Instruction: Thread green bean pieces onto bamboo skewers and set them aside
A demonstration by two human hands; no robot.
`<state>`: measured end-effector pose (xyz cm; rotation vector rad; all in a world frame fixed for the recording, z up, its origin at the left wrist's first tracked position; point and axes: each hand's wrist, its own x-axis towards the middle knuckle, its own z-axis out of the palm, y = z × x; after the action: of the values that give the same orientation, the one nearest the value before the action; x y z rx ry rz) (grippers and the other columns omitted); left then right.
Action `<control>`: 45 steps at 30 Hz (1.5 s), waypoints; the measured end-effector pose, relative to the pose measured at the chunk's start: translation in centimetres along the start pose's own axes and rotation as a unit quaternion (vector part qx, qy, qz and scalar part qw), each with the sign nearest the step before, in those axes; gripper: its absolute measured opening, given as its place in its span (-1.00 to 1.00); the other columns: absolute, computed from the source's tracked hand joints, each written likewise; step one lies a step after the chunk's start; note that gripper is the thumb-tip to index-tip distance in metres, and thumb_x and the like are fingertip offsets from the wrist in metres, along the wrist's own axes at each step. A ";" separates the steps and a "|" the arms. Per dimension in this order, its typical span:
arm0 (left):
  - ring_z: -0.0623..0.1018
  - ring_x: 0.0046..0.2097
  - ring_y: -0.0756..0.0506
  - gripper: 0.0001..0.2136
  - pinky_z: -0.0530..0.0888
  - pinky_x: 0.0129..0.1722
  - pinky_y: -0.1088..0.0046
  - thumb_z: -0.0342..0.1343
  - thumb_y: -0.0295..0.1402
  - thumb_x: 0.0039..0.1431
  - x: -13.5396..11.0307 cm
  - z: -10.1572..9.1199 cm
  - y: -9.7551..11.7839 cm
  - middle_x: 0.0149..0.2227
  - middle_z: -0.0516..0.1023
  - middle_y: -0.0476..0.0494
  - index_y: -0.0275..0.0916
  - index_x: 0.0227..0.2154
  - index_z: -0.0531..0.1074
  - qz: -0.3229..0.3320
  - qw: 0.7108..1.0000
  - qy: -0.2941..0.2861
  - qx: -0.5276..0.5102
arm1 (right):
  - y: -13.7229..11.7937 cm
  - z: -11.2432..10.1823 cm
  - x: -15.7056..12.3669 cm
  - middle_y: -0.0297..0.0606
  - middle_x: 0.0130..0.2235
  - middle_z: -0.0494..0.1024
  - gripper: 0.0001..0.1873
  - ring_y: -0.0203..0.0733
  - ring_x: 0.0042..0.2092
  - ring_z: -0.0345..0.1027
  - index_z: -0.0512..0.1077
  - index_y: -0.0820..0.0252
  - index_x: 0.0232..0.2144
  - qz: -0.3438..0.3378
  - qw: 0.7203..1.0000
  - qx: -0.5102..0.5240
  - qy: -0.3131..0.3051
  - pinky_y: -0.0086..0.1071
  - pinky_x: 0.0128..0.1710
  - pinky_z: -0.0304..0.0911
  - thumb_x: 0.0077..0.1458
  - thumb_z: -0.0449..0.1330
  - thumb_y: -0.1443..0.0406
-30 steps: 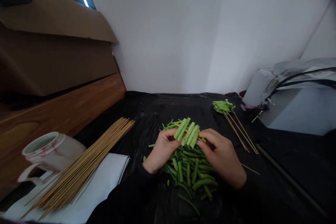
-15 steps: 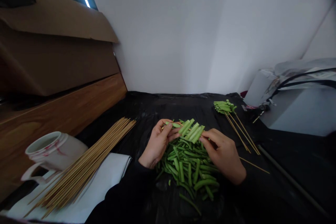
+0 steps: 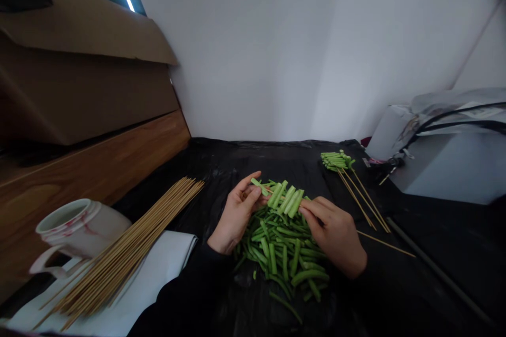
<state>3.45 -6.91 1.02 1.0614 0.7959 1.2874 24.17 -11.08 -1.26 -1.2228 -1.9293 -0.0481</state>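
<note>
My right hand (image 3: 332,237) was clamped on one bamboo skewer (image 3: 389,245), which carried about five cut green bean pieces (image 3: 285,201) above the middle of the pile. My left hand (image 3: 237,216) was close beside it, pinching one loose bean piece (image 3: 259,186) near the skewer's tip. Below them lay a heap of cut beans (image 3: 280,258), too many to count, on a black plastic sheet (image 3: 253,160). Ahead and to the right lay one bundle of loaded skewers (image 3: 336,160), its bean pieces packed too tightly to count. To the left were one loose sheaf of bamboo skewers (image 3: 130,247) and one white mug (image 3: 67,221). My fingers hid part of the threaded skewer, and the mug's red marks were unreadable.
</note>
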 end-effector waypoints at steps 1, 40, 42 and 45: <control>0.56 -0.26 -0.04 -0.47 0.46 -0.14 0.39 0.26 -0.30 0.06 0.0 0.0 0.0 -0.26 0.60 -0.14 -0.24 0.11 0.33 0.000 1.000 -0.001 0.000 | 0.0 0.0 0.0 -0.33 -0.35 0.47 -0.79 -0.29 -0.30 0.36 0.47 0.13 -0.27 0.003 1.000 -0.002 -0.002 -0.40 -0.24 0.20 0.27 0.02 0.29; 0.49 -0.34 0.05 -0.75 0.39 -0.30 0.55 0.39 -0.31 -0.12 0.2 0.2 -0.3 -0.38 0.59 -0.07 -0.28 -0.32 0.62 -0.057 0.995 0.025 -0.074 | -0.2 -0.1 0.0 -0.29 -0.37 0.47 -0.77 -0.26 -0.30 0.34 0.45 0.15 -0.33 0.005 1.000 0.000 -0.021 -0.39 -0.24 0.19 0.26 0.00 0.30; 0.49 -0.34 0.05 -0.75 0.39 -0.30 0.56 0.40 -0.32 -0.13 0.2 0.2 -0.2 -0.39 0.59 -0.07 -0.30 -0.34 0.62 -0.061 0.995 0.027 -0.076 | -0.2 -0.1 0.0 -0.28 -0.37 0.47 -0.76 -0.26 -0.30 0.34 0.45 0.15 -0.34 0.007 1.000 0.002 -0.019 -0.40 -0.24 0.18 0.26 0.00 0.30; 0.50 -0.36 0.05 -0.76 0.39 -0.31 0.55 0.41 -0.34 -0.16 0.2 0.1 -0.1 -0.41 0.61 -0.07 -0.31 -0.36 0.62 -0.068 0.994 0.036 -0.080 | -0.2 -0.1 0.0 -0.29 -0.38 0.47 -0.76 -0.27 -0.31 0.34 0.46 0.15 -0.34 0.008 1.000 -0.001 -0.018 -0.41 -0.24 0.18 0.26 0.00 0.30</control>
<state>3.61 -6.70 0.96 0.8232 0.7927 1.2566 24.12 -11.22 -1.12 -1.2484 -1.9509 -0.0182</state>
